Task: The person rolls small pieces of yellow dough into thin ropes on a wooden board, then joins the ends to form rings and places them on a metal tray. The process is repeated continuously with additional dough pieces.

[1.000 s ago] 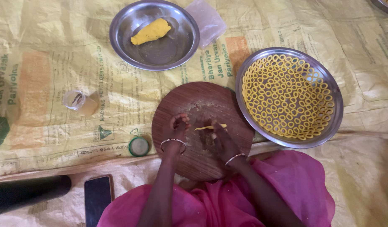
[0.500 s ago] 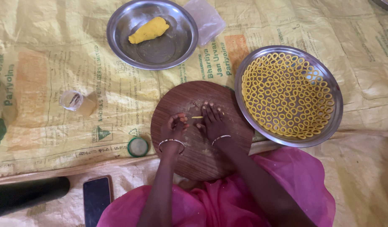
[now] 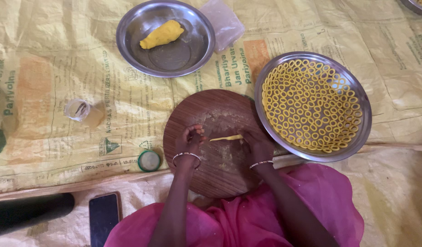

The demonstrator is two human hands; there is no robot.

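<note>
One thin dough strip point(image 3: 226, 137) lies crosswise on the round wooden board point(image 3: 211, 183), between my hands: right fingers point(image 3: 245, 136) pinch its end, left hand point(image 3: 190, 139) curled empty, just beside.

One head-worn view, straight down, fairly near, over the round wooden board point(image 3: 215, 137).

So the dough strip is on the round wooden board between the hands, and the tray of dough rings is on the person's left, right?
Not quite. The head view shows the tray of dough rings on the person's right. The dough strip does lie on the round wooden board between the left hand and right hand.
</note>
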